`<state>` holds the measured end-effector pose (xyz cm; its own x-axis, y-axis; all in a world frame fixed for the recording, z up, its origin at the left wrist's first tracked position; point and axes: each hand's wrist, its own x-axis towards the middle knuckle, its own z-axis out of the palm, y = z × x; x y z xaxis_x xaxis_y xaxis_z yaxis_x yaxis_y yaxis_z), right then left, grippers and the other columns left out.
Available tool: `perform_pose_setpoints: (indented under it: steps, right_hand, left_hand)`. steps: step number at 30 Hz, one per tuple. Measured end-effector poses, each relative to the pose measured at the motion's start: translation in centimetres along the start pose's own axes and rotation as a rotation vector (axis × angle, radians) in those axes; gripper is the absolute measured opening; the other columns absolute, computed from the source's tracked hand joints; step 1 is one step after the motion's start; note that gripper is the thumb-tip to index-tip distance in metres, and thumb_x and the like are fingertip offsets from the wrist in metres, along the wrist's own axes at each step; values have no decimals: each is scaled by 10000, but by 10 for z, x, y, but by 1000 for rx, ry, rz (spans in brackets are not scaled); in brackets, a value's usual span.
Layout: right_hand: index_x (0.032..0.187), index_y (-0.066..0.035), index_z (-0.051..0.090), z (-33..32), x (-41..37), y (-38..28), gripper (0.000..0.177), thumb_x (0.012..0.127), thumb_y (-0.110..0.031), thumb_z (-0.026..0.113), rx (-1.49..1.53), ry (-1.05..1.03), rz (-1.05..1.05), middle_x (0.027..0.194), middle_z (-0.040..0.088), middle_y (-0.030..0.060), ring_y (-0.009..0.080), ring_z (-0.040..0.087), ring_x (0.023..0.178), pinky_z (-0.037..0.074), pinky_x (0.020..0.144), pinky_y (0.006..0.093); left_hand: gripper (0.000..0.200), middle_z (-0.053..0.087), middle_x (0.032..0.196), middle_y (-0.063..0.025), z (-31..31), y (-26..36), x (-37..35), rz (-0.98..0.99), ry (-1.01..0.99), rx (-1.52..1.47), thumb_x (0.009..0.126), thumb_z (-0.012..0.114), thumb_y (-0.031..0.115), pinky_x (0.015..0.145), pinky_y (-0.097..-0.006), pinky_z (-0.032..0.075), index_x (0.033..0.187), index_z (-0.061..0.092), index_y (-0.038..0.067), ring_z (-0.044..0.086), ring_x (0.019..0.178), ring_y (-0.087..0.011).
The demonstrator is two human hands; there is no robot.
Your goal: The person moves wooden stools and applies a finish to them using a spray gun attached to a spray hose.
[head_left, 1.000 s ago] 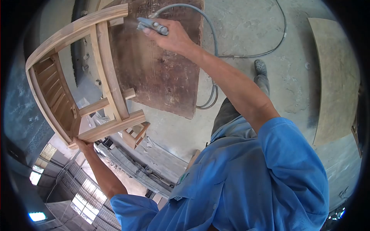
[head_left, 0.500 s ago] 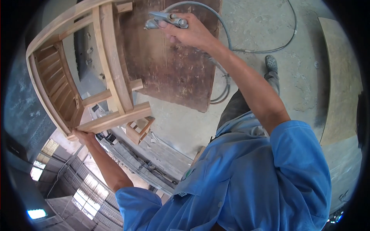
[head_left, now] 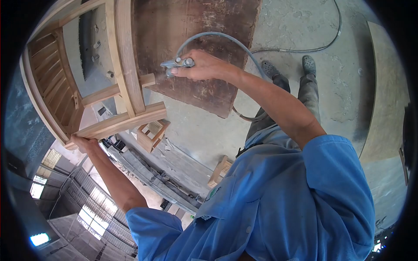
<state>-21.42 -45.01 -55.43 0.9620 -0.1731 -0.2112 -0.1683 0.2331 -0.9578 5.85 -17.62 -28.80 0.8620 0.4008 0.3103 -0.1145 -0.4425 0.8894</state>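
Grey concrete floor [head_left: 337, 104] borders the stained brown board [head_left: 191, 26] on my feed. I see a pale wooden slatted frame [head_left: 125, 52] overlapping it in view, one corner gripped by the left hand [head_left: 85, 143]; the right hand [head_left: 200, 65] clasps a silver, hose-fed metal gun [head_left: 172, 64].

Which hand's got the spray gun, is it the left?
No, the right hand grips the spray gun, while the left hand holds the wooden chair.

The head camera looks forward and steeply down from just above the blue, short-sleeved cloth shirt [head_left: 278, 195]. Its round, wide view reaches well beyond that shirt.
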Motion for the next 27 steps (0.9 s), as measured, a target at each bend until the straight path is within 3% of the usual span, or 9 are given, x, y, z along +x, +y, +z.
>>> perform_pose_setpoints:
  steps: [3,6,10,12,15,18,21,24,27]
  right_hand:
    - [1032,-63,703,5,-2,17,465,830,-480,663,10,-16,14,786,673,187,285,654,814,504,788,401]
    - [987,-76,715,10,7,22,431,845,-478,649,51,98,-29,728,659,158,253,654,711,520,688,387]
    - [925,-85,717,16,21,12,425,854,-496,637,247,94,2,628,613,86,186,592,525,475,512,348]
    - [910,-87,710,15,25,5,431,860,-507,628,251,69,13,587,585,51,149,545,452,428,434,322]
    - [917,-85,698,17,30,12,450,864,-524,618,63,44,48,577,582,45,136,534,447,414,408,297]
    - [922,-67,684,7,8,19,445,873,-505,623,78,-12,91,591,595,41,117,539,460,399,382,263]
    - [918,-67,655,-11,-26,-4,451,869,-514,629,187,-137,143,661,613,19,96,602,601,399,421,242]
    - [945,-29,667,-12,-43,-23,470,849,-489,671,345,-159,64,625,614,34,95,580,515,392,377,235]
    - [944,-38,669,-22,-48,-36,455,847,-482,673,231,-219,132,644,620,35,95,604,554,407,395,242]
  left_hand:
    - [677,556,1162,-186,-1,0,1,2,-23,-17,755,658,279,873,-444,551,1229,399,-129,596,1013,-321]
    - [667,557,1155,-189,-2,-2,10,-7,-24,-17,759,654,279,866,-445,554,1223,402,-128,599,1006,-322]
    - [661,558,1150,-193,-8,-4,14,22,-98,-35,762,652,281,857,-443,555,1216,404,-130,600,1005,-322]
    - [667,536,1200,-185,-8,-6,17,33,-97,7,777,612,314,869,-483,540,1267,398,-86,579,1060,-341]
    - [682,523,1220,-184,-10,-3,14,49,-93,3,768,607,329,861,-498,539,1280,400,-72,572,1072,-349]
    - [696,530,1191,-197,-9,-3,-1,61,-44,-24,741,638,323,835,-489,550,1243,415,-104,585,1030,-344]
    - [732,538,1160,-231,-7,-1,-12,61,21,-39,720,680,275,812,-456,566,1208,385,-183,603,969,-336]
    - [755,538,1154,-253,-7,-1,-26,69,78,-39,708,701,245,799,-441,570,1199,366,-220,608,950,-339]
    - [765,536,1161,-267,-9,-6,-31,92,72,-59,708,700,246,796,-442,565,1205,360,-226,607,961,-344]
